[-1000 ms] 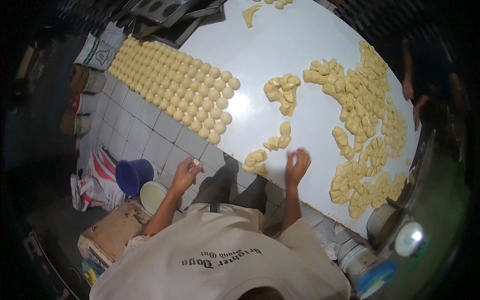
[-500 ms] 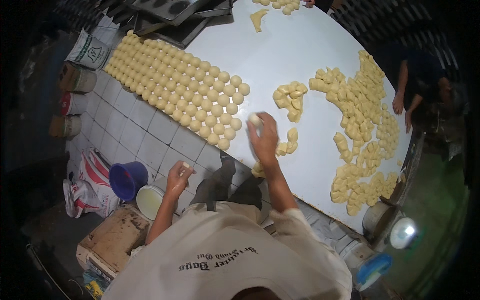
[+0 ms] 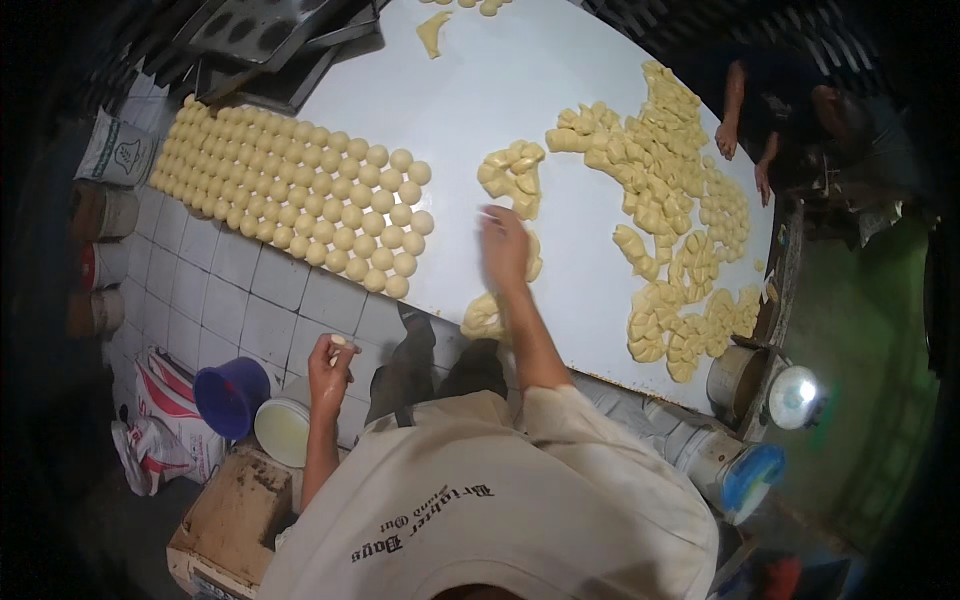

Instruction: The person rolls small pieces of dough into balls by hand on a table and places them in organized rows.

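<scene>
My right hand (image 3: 503, 245) hovers over the white table between the dough balls and some cut dough pieces (image 3: 534, 257). Motion smears its fingers, so whether they hold anything is unclear. Low at the left, off the table's edge, my left hand (image 3: 328, 380) pinches a small pale piece (image 3: 339, 341), possibly dough. Round, smooth dough balls (image 3: 340, 215) lie in close rows on the table's left part. Just beyond my right hand sits a small heap of cut dough (image 3: 513, 172). Another dough lump (image 3: 483, 318) lies near the front edge, partly behind my right forearm.
A large spread of cut dough (image 3: 650, 150) covers the table's right side, where another person's hands (image 3: 727, 138) rest near the edge. Dark metal trays (image 3: 260, 40) are stacked at far left. Below stand a purple bucket (image 3: 232, 398), a pale tub (image 3: 282, 432) and a box (image 3: 235, 515).
My right hand has let go of a dough ball, now at the end of a row, and moved away rightward. My left hand still pinches its small piece. The view has shifted.
</scene>
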`<control>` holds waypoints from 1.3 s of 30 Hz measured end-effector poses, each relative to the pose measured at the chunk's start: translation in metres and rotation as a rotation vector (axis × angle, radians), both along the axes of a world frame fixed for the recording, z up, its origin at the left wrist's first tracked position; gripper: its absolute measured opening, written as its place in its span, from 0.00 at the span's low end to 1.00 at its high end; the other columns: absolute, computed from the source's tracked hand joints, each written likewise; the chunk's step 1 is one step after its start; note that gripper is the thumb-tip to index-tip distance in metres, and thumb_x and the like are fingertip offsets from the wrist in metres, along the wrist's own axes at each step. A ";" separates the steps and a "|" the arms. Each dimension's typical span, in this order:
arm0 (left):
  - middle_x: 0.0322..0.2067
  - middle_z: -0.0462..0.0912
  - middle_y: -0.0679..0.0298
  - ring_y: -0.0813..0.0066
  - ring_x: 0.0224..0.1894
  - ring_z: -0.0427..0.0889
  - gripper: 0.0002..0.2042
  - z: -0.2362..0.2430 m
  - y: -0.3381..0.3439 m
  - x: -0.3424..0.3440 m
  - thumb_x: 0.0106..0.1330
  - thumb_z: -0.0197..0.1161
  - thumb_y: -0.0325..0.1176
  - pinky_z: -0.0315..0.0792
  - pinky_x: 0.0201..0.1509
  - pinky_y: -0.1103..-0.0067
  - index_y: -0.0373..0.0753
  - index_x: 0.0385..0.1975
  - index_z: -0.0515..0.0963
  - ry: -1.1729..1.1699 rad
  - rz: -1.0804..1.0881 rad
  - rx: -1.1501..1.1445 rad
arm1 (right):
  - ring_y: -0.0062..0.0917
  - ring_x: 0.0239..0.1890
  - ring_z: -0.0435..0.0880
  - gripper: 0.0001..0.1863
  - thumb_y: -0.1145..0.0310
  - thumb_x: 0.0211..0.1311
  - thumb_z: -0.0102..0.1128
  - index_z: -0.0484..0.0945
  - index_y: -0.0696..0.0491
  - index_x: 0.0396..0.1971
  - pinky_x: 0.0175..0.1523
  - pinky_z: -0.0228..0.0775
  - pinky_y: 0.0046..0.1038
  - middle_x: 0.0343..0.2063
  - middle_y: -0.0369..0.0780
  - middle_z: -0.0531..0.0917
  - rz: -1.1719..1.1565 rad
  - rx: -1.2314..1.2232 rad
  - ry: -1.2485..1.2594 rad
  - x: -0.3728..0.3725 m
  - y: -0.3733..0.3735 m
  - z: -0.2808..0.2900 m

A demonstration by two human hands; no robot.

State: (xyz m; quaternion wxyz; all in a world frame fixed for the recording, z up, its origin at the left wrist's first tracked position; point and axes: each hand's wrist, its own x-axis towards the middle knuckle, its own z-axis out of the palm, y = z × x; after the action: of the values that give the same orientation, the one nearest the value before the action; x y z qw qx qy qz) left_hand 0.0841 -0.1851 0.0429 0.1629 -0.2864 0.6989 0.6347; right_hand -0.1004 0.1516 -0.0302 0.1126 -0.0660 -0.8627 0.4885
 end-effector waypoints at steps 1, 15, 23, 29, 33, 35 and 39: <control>0.36 0.87 0.65 0.85 0.25 0.75 0.10 -0.002 0.015 -0.011 0.74 0.69 0.36 0.69 0.23 0.83 0.39 0.42 0.77 0.011 -0.015 0.005 | 0.29 0.48 0.89 0.13 0.71 0.74 0.63 0.86 0.56 0.53 0.55 0.80 0.31 0.46 0.44 0.91 -0.195 0.079 -0.111 0.012 0.036 -0.002; 0.42 0.86 0.48 0.36 0.46 0.86 0.19 -0.088 0.351 -0.116 0.67 0.70 0.37 0.77 0.47 0.50 0.40 0.50 0.69 0.525 -0.333 -0.444 | 0.31 0.46 0.89 0.26 0.58 0.59 0.79 0.85 0.58 0.53 0.54 0.80 0.33 0.43 0.44 0.91 0.018 0.130 -0.295 -0.006 0.161 0.000; 0.40 0.86 0.50 0.43 0.43 0.86 0.19 -0.056 0.326 -0.097 0.63 0.71 0.33 0.78 0.48 0.57 0.38 0.50 0.73 0.446 -0.181 -0.348 | 0.36 0.46 0.83 0.21 0.63 0.72 0.71 0.78 0.59 0.55 0.53 0.77 0.41 0.45 0.45 0.84 -0.061 -0.109 -0.142 0.110 0.256 0.093; 0.47 0.86 0.55 0.63 0.46 0.85 0.23 -0.008 0.245 -0.024 0.64 0.78 0.36 0.78 0.51 0.67 0.36 0.53 0.75 0.470 -0.062 -0.465 | 0.44 0.52 0.78 0.13 0.59 0.64 0.72 0.79 0.51 0.40 0.58 0.67 0.49 0.44 0.44 0.80 0.164 0.645 -0.047 0.164 0.271 -0.024; 0.45 0.86 0.54 0.62 0.49 0.85 0.19 0.005 0.206 0.065 0.68 0.74 0.37 0.77 0.57 0.66 0.34 0.50 0.75 0.095 -0.016 -0.512 | 0.42 0.51 0.78 0.09 0.63 0.71 0.66 0.79 0.52 0.38 0.58 0.66 0.46 0.41 0.42 0.82 0.094 0.377 0.061 0.106 0.180 -0.034; 0.42 0.86 0.56 0.65 0.43 0.82 0.17 -0.028 0.180 0.124 0.68 0.74 0.34 0.75 0.53 0.69 0.35 0.49 0.76 0.155 -0.014 -0.586 | 0.45 0.51 0.79 0.09 0.65 0.69 0.69 0.80 0.53 0.33 0.57 0.68 0.48 0.41 0.44 0.83 0.316 0.376 -0.087 0.171 0.174 -0.065; 0.39 0.87 0.57 0.69 0.41 0.81 0.17 -0.043 0.173 0.207 0.67 0.74 0.34 0.75 0.49 0.71 0.35 0.48 0.76 0.157 0.118 -0.688 | 0.47 0.49 0.80 0.07 0.69 0.66 0.71 0.80 0.54 0.33 0.59 0.70 0.48 0.41 0.45 0.84 0.709 0.567 0.287 0.180 0.269 -0.069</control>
State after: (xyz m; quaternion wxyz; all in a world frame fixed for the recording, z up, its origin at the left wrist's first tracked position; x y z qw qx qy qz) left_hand 0.2910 -0.0121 -0.0004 -0.0343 -0.3149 0.8644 0.3905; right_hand 0.0796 0.4204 -0.0996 0.0706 0.3342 -0.9070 0.2462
